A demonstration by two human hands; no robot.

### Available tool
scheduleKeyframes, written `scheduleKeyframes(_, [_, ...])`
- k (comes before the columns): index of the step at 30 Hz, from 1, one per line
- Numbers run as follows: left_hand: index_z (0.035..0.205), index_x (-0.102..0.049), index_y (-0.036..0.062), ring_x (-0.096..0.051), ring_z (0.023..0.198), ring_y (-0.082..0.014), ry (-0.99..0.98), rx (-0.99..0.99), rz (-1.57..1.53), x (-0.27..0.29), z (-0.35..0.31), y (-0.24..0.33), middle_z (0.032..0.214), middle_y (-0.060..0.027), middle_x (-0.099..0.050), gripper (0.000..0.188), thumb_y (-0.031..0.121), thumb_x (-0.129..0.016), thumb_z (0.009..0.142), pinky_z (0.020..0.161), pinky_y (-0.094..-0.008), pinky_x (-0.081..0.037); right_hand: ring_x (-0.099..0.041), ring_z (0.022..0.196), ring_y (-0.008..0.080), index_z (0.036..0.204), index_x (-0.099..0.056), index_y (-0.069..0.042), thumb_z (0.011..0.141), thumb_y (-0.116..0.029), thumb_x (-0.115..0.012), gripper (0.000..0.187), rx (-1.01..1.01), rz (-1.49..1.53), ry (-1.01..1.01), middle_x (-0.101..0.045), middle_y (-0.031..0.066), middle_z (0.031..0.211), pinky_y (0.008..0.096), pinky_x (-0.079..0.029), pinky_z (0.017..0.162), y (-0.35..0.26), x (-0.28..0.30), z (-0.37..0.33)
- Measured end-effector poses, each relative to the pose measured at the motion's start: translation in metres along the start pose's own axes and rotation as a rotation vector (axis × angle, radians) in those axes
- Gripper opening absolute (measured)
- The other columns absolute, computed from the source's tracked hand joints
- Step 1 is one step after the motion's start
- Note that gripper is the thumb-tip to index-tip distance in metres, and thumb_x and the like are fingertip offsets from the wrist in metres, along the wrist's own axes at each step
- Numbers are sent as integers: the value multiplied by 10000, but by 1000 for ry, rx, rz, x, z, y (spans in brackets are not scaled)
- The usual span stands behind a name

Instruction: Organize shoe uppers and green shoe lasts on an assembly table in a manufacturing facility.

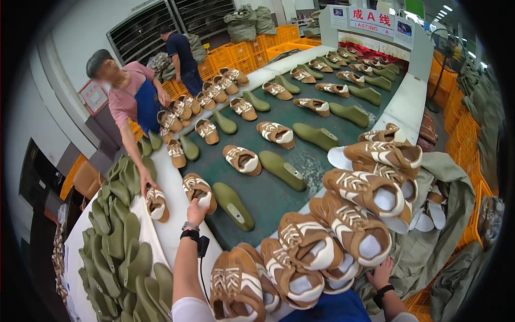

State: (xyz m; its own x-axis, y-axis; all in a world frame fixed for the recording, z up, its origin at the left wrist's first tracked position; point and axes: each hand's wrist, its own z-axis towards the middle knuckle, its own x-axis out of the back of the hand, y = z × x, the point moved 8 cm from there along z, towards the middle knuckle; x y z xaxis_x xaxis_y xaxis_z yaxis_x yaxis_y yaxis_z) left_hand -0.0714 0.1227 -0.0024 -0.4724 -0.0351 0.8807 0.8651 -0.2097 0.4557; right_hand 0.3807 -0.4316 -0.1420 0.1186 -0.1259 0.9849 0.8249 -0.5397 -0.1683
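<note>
My left hand (197,212) is closed on the heel of a brown shoe with white stripes and laces (198,189), at the near left edge of the green belt (257,206). Beside that shoe lies an olive-green shoe last (233,205). My right hand (382,272) is at the lower right, thumb and fingers apart, against the near side of a pile of matching brown shoes (359,225). Its fingertips are partly hidden by the pile. More shoes of this kind (238,284) stand in front of me.
Pairs of shoes and lasts (316,136) line the belt. A heap of green lasts (107,252) lies left. Across from it, a co-worker in a blue apron (149,104) touches another shoe (156,204). Grey-green cloth (429,252) and orange crates (465,145) stand right.
</note>
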Motion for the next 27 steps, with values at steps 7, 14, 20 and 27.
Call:
scheduleKeyframes(7, [1188, -404, -26, -505, 1018, -348, -215, -142, -21, -52, 33, -4, 1102, -210, -514, 659, 253, -691, 665, 860, -407, -414, -362, 1132, 391, 1218, -424, -121, 552, -300, -726, 753, 77, 71, 14, -338, 246, 1262, 491, -309, 901, -2, 24, 14])
scheduleKeyframes(14, [1256, -390, -14, -462, 1104, -255, -419, -175, 39, 59, -56, 82, 1195, -179, -476, 407, 157, -455, 892, 933, -339, -368, -590, 747, 192, 960, -593, -53, 818, -310, -564, 295, -270, 1231, -16, -621, 105, 807, 345, -469, 701, 81, 15, 53])
scheduleKeyframes(20, [1173, -456, -46, -509, 1008, -252, -298, -164, -281, 165, -228, 225, 1129, -174, -519, 383, 198, -478, 878, 888, -345, -386, -559, 920, 372, 1018, -559, 19, 745, -260, -590, 392, -1034, 758, 649, -596, 230, 964, 370, -453, 754, 213, 6, 70])
scheduleKeyframes(27, [1144, -489, -40, -551, 979, -232, -320, -148, -329, 169, -329, 251, 1051, -156, -577, 302, 82, -489, 868, 880, -324, -422, -457, 689, 132, 1114, -529, -40, 690, -427, -677, 593, -1246, 1964, 670, -540, 63, 888, 277, -358, 543, 200, -36, 108])
